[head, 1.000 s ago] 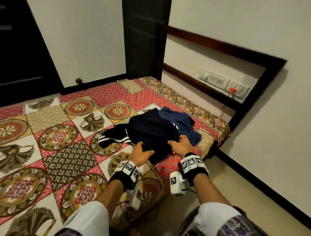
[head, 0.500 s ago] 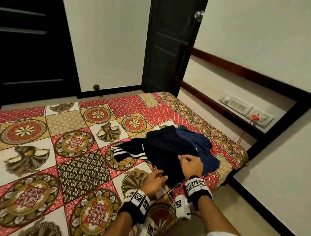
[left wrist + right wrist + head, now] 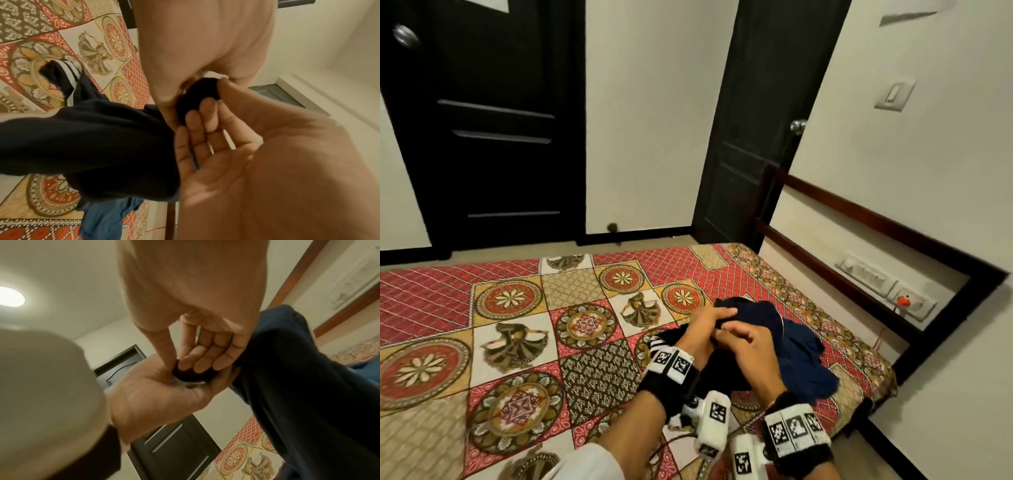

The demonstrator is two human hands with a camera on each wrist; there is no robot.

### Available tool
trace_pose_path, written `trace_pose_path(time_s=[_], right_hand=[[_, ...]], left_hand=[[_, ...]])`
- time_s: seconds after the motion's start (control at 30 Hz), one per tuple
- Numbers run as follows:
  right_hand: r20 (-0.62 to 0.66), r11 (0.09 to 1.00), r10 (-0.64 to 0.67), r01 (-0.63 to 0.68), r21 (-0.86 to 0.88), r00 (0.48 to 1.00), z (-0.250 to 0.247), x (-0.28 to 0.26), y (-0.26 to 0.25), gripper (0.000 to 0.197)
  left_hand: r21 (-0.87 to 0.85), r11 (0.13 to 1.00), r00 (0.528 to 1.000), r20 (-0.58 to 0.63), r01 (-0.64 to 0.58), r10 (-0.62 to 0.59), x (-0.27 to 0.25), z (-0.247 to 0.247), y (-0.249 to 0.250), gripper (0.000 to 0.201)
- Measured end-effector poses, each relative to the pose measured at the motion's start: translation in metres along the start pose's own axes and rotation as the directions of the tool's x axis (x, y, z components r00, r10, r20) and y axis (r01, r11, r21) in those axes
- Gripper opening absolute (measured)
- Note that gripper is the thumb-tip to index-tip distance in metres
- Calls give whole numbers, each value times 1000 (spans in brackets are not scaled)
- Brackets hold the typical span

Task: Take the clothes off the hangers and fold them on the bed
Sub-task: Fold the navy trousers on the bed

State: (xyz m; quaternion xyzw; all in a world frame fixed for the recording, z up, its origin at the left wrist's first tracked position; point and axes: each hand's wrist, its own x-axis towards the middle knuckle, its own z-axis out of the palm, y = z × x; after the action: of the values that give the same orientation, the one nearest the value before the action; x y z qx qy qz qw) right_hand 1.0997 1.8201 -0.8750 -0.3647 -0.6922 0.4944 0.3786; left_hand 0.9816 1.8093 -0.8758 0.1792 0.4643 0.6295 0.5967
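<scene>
Patterned bed (image 3: pixel 517 342), both hands' (image 3: pixel 722 337) grip pinching dark garment (image 3: pixel 753 313).

Your clothes pile (image 3: pixel 801 346) sits on the bed (image 3: pixel 517 342) near its right edge, with your left hand (image 3: pixel 709 329) and right hand (image 3: pixel 753 346) touching each other above it. Two doors (image 3: pixel 493 113) stand behind the bed; the switch panel (image 3: pixel 887 284) is on the wall right of it.
</scene>
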Motion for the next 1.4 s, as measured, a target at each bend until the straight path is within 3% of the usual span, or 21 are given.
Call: trace_pose_path(time_s=[0.07, 0.13, 0.2, 0.27, 0.33, 0.4, 0.47, 0.53, 0.6, 0.67, 0.7, 0.77, 0.83, 0.9, 0.97, 1.1, 1.3, 1.37, 1.4], right_hand=[[50, 999, -16, 18, -41, 999, 7, -9, 0, 11], [24, 1000, 5, -6, 13, 1000, 15, -18, -2, 11], [-123, 965, 183, -155, 211, 975, 21, -25, -3, 17], [-184, 816, 458, -330, 474, 870, 23, -36, -1, 31], [-50, 618, 610, -436, 654, 790, 24, -52, 4, 45], [110, 472, 622, -484, 737, 775, 35, -69, 9, 60], [215, 403, 586, -510, 760, 782, 54, -79, 7, 68], [283, 403, 519, -522, 751, 807, 84, -86, -18, 60], [320, 425, 447, -513, 746, 836, 113, -88, -53, 37], [331, 484, 412, -512, 710, 849, 138, -90, -87, 26], [349, 480, 407, -523, 705, 844, 149, -92, -100, 30], [370, 512, 397, -537, 670, 840, 164, -96, -115, 40], [400, 550, 393, -560, 620, 828, 175, -103, -136, 44], [397, 640, 359, -533, 554, 845, 185, -110, -152, 39], [464, 697, 321, -538, 474, 825, 194, -119, -165, 29], [555, 685, 391, -635, 358, 734, 216, -141, -160, 18], [632, 680, 436, -695, 235, 641, 244, -177, -136, 29], [640, 709, 403, -665, 234, 654, 248, -178, -139, 16], [611, 733, 383, -630, 256, 693, 251, -172, -142, 25]], left_hand=[[6, 999, 984, -172, -52, 52, -12, -3, 11, 20], [-17, 993, 962, -251, -115, 107, -28, -4, 24, 16], [-39, 985, 950, -275, -166, 149, -49, -5, 45, 13], [-55, 972, 932, -302, -229, 202, -72, -9, 72, 8], [-58, 960, 924, -291, -275, 247, -95, -20, 100, 23], [-34, 952, 921, -266, -305, 286, -134, -29, 124, 33], [25, 945, 924, -206, -326, 324, -170, -38, 138, 35], [105, 930, 922, -132, -352, 364, -206, -52, 144, 36], [192, 917, 918, -129, -349, 376, -237, -73, 141, 34], [300, 883, 881, -199, -362, 429, -268, -105, 133, 23], [343, 867, 858, -243, -361, 453, -281, -125, 129, 24], [403, 837, 798, -323, -370, 508, -307, -170, 124, 28], [462, 802, 702, -421, -379, 574, -333, -218, 121, 26], [510, 788, 611, -516, -344, 600, -358, -257, 120, 24], [509, 788, 567, -556, -345, 607, -377, -283, 120, 24], [413, 805, 532, -605, -426, 592, -413, -312, 130, 25], [88, 842, 581, -686, -531, 438, -440, -337, 136, 32], [38, 821, 575, -695, -570, 432, -445, -341, 136, 35], [19, 811, 563, -711, -585, 422, -449, -343, 138, 35]])
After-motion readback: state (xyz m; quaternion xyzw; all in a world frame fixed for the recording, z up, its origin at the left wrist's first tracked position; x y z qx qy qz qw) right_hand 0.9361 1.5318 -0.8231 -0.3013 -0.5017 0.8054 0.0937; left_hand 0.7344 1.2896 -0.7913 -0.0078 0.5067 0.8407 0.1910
